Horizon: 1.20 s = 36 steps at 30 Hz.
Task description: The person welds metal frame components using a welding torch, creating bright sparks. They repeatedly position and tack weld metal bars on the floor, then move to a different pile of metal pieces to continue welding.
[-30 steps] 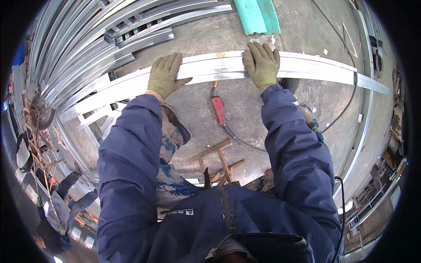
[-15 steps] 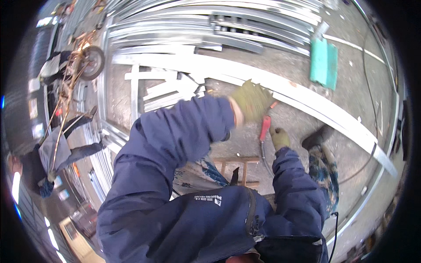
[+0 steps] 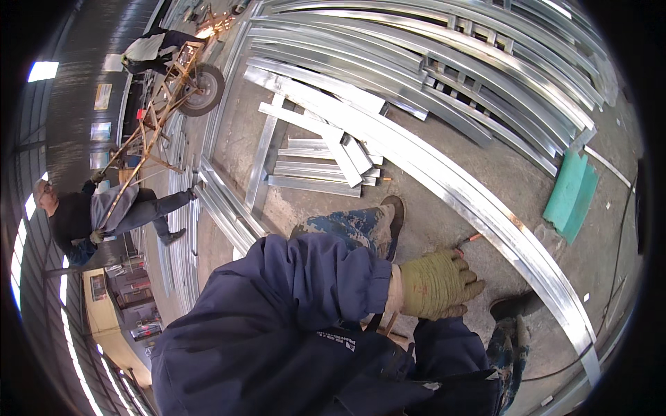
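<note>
My left hand [image 3: 440,284], in an olive work glove, is held low in front of me with its fingers apart, and I see nothing in it. Just beyond its fingertips a thin copper-red tip [image 3: 472,238] points toward a long bright steel channel [image 3: 430,173]. What the tip belongs to is hidden behind the glove. My right forearm [image 3: 451,343] reaches up beneath the left hand, which covers my right hand. The steel channel curves across the view from upper left to lower right, apart from my left hand.
Short steel pieces [image 3: 319,170] lie stacked beyond my knee. Long steel profiles [image 3: 347,41] fill the far side. A green sheet [image 3: 570,197] lies at right. At left, a person [image 3: 76,218] holds a wheeled frame [image 3: 149,132]; another person [image 3: 149,52] bends near sparks.
My left hand has drawn back from beside the steel channel toward my body and now covers my right hand. The red handle seen earlier is hidden. The view has turned and shifted.
</note>
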{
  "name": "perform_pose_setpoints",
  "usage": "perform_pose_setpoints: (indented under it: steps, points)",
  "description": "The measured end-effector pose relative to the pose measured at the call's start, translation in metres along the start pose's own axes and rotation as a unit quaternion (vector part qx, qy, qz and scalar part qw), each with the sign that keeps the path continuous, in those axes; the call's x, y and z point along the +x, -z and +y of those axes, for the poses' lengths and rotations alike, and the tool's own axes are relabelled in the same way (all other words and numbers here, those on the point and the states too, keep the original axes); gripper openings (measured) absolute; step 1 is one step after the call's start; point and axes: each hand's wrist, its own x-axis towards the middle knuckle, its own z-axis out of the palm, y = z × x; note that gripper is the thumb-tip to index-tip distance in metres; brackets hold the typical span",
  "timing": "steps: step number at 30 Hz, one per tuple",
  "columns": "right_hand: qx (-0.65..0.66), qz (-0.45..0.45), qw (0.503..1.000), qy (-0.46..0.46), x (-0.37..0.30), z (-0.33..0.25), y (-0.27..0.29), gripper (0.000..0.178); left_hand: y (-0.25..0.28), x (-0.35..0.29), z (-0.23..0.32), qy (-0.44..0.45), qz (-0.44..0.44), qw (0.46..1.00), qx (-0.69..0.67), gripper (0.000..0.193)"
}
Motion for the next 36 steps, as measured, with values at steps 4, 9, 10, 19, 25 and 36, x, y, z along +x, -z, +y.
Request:
perform_pose_setpoints:
  steps: [4,9,10,19,25,36]
  points:
    - [0.009,-0.013,1.000,0.024,0.003,-0.001,-0.005,0.060,0.003,0.002,-0.002,0.014,-0.068,0.998,0.006,0.055]
    - [0.078,-0.013,0.993,0.091,-0.006,-0.009,0.000,0.059,-0.002,0.009,-0.009,0.032,-0.083,0.996,-0.012,0.056]
    - [0.103,-0.029,0.986,0.127,-0.018,-0.012,-0.003,0.059,-0.010,0.001,-0.011,0.049,-0.082,0.995,-0.007,0.056]
    - [0.315,-0.087,0.914,0.241,-0.142,-0.036,0.071,0.076,0.013,0.011,-0.013,0.065,-0.044,0.997,0.015,0.062]
    - [0.416,-0.005,0.878,0.236,-0.254,-0.020,0.173,0.086,0.032,0.002,-0.005,0.125,0.167,0.977,-0.037,0.056]
    - [0.649,0.116,0.663,0.355,-0.362,0.069,0.294,0.058,0.036,0.036,-0.015,0.114,0.135,0.984,-0.032,0.052]
